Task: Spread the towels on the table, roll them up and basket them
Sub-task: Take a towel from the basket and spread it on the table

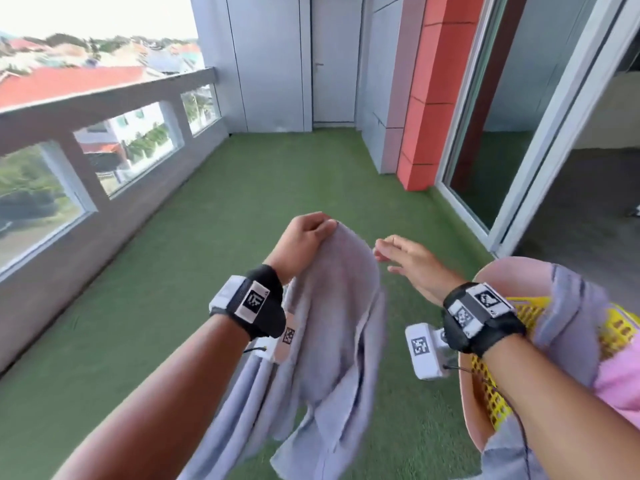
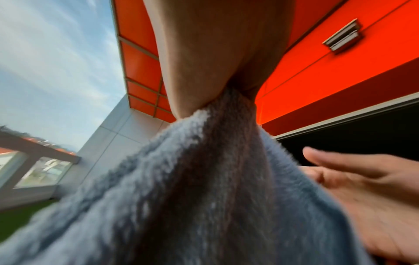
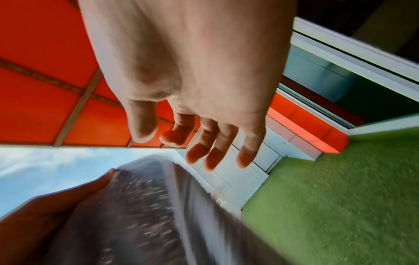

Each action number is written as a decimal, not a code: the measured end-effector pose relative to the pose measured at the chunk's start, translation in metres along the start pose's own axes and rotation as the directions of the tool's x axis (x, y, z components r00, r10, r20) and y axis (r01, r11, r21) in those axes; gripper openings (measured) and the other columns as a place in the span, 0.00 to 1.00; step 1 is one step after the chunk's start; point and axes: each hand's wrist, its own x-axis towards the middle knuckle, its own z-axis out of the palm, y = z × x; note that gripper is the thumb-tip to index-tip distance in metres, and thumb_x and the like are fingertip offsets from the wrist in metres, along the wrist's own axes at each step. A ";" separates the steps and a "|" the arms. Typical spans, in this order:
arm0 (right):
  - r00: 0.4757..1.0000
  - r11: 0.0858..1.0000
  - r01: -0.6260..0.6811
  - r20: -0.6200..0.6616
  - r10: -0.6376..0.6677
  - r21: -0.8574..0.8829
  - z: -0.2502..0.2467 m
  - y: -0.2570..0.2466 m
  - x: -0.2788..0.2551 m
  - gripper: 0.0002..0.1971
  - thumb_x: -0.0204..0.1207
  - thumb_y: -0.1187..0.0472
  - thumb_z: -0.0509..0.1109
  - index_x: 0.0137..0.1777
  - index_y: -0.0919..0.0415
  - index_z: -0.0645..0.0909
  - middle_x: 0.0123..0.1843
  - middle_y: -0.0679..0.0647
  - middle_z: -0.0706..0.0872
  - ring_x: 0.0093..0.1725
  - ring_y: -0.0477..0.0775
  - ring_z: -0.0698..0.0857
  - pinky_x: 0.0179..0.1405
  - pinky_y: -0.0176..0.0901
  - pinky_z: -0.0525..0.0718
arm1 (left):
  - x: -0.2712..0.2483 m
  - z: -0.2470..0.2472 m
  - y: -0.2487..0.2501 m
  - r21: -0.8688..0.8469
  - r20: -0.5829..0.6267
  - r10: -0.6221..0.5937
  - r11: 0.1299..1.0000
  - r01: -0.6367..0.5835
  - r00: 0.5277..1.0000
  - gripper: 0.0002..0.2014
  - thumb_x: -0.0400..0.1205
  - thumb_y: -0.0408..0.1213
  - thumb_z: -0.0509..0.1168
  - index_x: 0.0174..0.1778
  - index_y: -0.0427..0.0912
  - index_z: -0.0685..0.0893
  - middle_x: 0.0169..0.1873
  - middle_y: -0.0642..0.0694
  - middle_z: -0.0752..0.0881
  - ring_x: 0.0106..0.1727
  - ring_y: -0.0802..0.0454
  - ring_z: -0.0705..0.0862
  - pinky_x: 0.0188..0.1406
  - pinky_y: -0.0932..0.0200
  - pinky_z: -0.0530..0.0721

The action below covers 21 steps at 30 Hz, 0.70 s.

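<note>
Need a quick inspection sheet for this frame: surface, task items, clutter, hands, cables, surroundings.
Surface: green artificial-turf floor; no table in view.
Job's things: grey fluffy towel hanging in the air from the left hand; yellow perforated plastic basket at lower right, with another grey towel and pink cloth draped over it.
Clutter: nothing seen.
Hands: left hand grips the hanging towel's top edge; right hand open, fingers spread, beside the towel, apart from it.
Cables: thin black cable running from the right wrist unit.
Surroundings: balcony with grey glazed parapet, orange-red pillar, sliding glass door.
</note>
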 end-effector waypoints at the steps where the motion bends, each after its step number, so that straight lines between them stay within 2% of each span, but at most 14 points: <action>1: 1.000 0.998 -0.011 0.026 0.009 0.069 0.005 -0.003 -0.001 0.16 0.76 0.43 0.67 0.53 0.55 0.78 0.52 0.50 0.85 0.56 0.49 0.82 0.62 0.49 0.73 | 0.003 0.006 0.005 0.023 0.041 0.017 1.000 -0.018 0.999 0.13 0.85 0.38 0.62 0.38 0.35 0.81 0.32 0.48 0.78 0.34 0.55 0.74 0.35 0.57 0.73; 2: 0.999 0.988 -0.018 0.051 0.010 0.152 0.010 -0.005 -0.003 0.16 0.75 0.46 0.67 0.56 0.55 0.77 0.52 0.50 0.86 0.55 0.50 0.83 0.61 0.48 0.75 | 0.005 0.011 0.008 0.046 0.073 0.028 0.998 -0.031 0.997 0.13 0.85 0.37 0.62 0.36 0.35 0.80 0.31 0.48 0.76 0.32 0.55 0.72 0.34 0.57 0.72; 3: 0.997 0.976 -0.020 0.075 0.004 0.215 0.013 -0.006 -0.005 0.15 0.75 0.49 0.67 0.55 0.58 0.78 0.47 0.52 0.86 0.49 0.52 0.84 0.57 0.48 0.78 | 0.005 0.015 0.010 0.067 0.090 0.031 0.997 -0.037 0.995 0.13 0.84 0.37 0.62 0.36 0.35 0.80 0.30 0.48 0.76 0.32 0.54 0.71 0.33 0.58 0.71; 5: 0.995 0.960 -0.014 0.101 -0.015 0.279 0.017 -0.009 -0.013 0.08 0.79 0.57 0.67 0.49 0.63 0.80 0.36 0.52 0.83 0.38 0.53 0.82 0.47 0.46 0.82 | 0.005 0.020 0.009 0.083 0.098 0.017 0.996 -0.025 0.995 0.13 0.84 0.37 0.63 0.37 0.34 0.81 0.30 0.48 0.77 0.31 0.54 0.72 0.33 0.59 0.72; 6: 0.995 0.963 -0.016 0.101 -0.011 0.268 0.018 -0.009 -0.015 0.07 0.81 0.59 0.66 0.49 0.63 0.80 0.37 0.51 0.82 0.39 0.51 0.82 0.46 0.46 0.82 | 0.004 0.020 0.008 0.077 0.100 0.009 0.997 -0.017 0.995 0.13 0.84 0.37 0.63 0.38 0.33 0.82 0.31 0.47 0.78 0.31 0.54 0.73 0.33 0.59 0.73; 9: 0.999 0.991 -0.014 0.054 0.007 0.133 0.024 -0.002 -0.015 0.11 0.79 0.55 0.69 0.58 0.59 0.79 0.53 0.47 0.84 0.55 0.46 0.83 0.57 0.47 0.80 | 0.000 0.020 0.004 0.065 0.142 0.011 0.998 -0.020 0.990 0.11 0.84 0.36 0.64 0.37 0.36 0.84 0.29 0.49 0.80 0.29 0.56 0.74 0.30 0.62 0.74; 10: 0.998 0.992 -0.017 0.069 0.008 0.127 0.027 0.001 -0.013 0.13 0.79 0.55 0.70 0.59 0.60 0.80 0.55 0.49 0.85 0.56 0.47 0.83 0.58 0.49 0.80 | -0.002 0.022 0.002 0.074 0.150 0.011 0.997 -0.022 0.989 0.11 0.83 0.36 0.65 0.36 0.38 0.84 0.28 0.50 0.80 0.28 0.56 0.74 0.30 0.62 0.74; 13: 0.995 0.988 -0.035 0.098 0.020 0.153 0.037 0.010 -0.013 0.12 0.79 0.56 0.70 0.54 0.66 0.83 0.50 0.54 0.88 0.51 0.51 0.84 0.54 0.51 0.77 | -0.006 0.025 -0.002 0.087 0.168 -0.009 0.996 -0.006 0.986 0.12 0.81 0.38 0.67 0.35 0.35 0.84 0.28 0.49 0.79 0.29 0.54 0.73 0.32 0.59 0.73; 17: 0.997 0.963 0.034 -0.076 -0.014 0.268 0.031 0.014 -0.014 0.14 0.80 0.59 0.67 0.51 0.73 0.83 0.47 0.62 0.87 0.48 0.55 0.83 0.54 0.50 0.77 | -0.018 0.030 -0.008 0.005 0.192 -0.059 0.998 0.059 0.980 0.13 0.82 0.41 0.67 0.35 0.37 0.85 0.28 0.47 0.82 0.29 0.53 0.76 0.32 0.57 0.74; 19: 0.985 0.971 0.078 -0.167 -0.040 0.227 0.020 0.012 -0.014 0.11 0.79 0.57 0.67 0.45 0.65 0.85 0.44 0.58 0.86 0.48 0.53 0.83 0.57 0.50 0.77 | -0.028 0.035 -0.013 -0.097 0.287 -0.078 0.989 0.110 0.955 0.18 0.84 0.45 0.65 0.41 0.31 0.85 0.35 0.39 0.87 0.34 0.48 0.81 0.35 0.50 0.79; 21: 0.947 0.986 0.115 -0.314 -0.072 0.118 0.005 0.011 -0.016 0.09 0.79 0.58 0.67 0.40 0.59 0.84 0.40 0.51 0.84 0.45 0.45 0.81 0.56 0.42 0.75 | -0.038 0.038 -0.018 -0.172 0.344 -0.084 0.974 0.151 0.935 0.22 0.85 0.47 0.63 0.44 0.26 0.82 0.38 0.37 0.86 0.35 0.46 0.82 0.35 0.51 0.81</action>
